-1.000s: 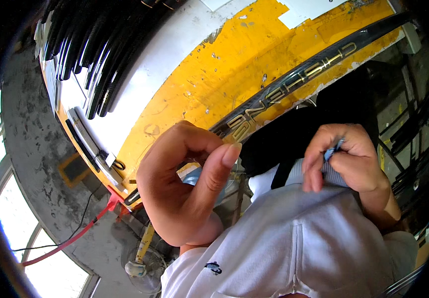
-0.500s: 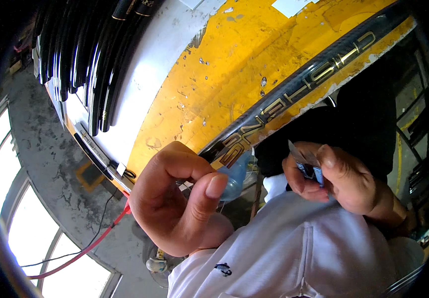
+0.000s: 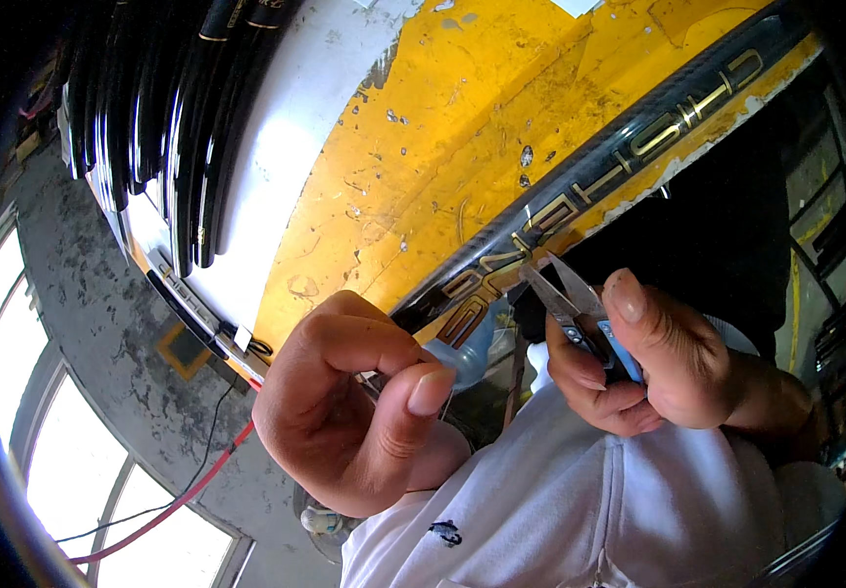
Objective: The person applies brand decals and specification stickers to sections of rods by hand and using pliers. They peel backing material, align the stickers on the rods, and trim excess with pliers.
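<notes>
My left hand [image 3: 344,412] is closed in a pinch, thumb against the bent forefinger, near the lower left end of a glossy black tube with gold lettering [image 3: 628,162]. Whatever sits between those fingertips is hidden or too thin to name. In my right hand [image 3: 682,367] is a pair of small spring snips [image 3: 565,294] with blue and black grips. Their two pointed metal blades stand apart, up and toward the left, just in front of the tube's lettered side. The tube lies slanting along the near edge of the yellow tabletop [image 3: 393,186].
Several glossy black tubes [image 3: 173,127] lie bunched on the white part of the table at the upper left. Shorter lettered pieces [image 3: 188,299] rest along its left edge. A translucent blue object [image 3: 477,353] shows behind my left hand. A red hose [image 3: 183,485] hangs at left.
My right hand has turned and brought the snips up and left, so their blades now show spread apart close to the tube. My left hand keeps its pinch almost in place.
</notes>
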Demonstrator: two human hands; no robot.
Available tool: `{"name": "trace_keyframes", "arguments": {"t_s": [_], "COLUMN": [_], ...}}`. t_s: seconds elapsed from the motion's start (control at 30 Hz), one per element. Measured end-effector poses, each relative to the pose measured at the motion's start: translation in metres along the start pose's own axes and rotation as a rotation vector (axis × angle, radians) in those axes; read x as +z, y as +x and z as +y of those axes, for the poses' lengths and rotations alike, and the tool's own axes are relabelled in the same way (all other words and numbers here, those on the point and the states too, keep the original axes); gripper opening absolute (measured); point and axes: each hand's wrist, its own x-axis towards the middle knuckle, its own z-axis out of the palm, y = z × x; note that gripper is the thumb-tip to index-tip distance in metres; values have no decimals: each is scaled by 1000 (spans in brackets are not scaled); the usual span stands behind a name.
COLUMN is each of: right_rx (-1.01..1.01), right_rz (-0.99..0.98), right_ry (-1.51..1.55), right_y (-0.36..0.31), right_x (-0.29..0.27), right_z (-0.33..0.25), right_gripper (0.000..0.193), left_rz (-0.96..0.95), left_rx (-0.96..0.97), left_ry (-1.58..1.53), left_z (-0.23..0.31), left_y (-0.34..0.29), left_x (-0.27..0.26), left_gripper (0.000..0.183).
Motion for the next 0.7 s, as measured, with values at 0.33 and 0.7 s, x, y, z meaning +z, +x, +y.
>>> {"name": "trace_keyframes", "arguments": {"t_s": [0.33, 0.7], "right_rx": [-62, -188], "right_rz": [57, 175], "right_ry": [-31, -230], "right_y": [10, 16], "right_x": [10, 17], "right_z": [-6, -10], "right_gripper": [63, 62], "left_rz": [-103, -23], "left_rx": [-8, 9], "left_ry": [-66, -110], "left_z": [-3, -6], "left_y": [3, -2], "left_x": [-11, -8], "left_gripper": [28, 27]}}
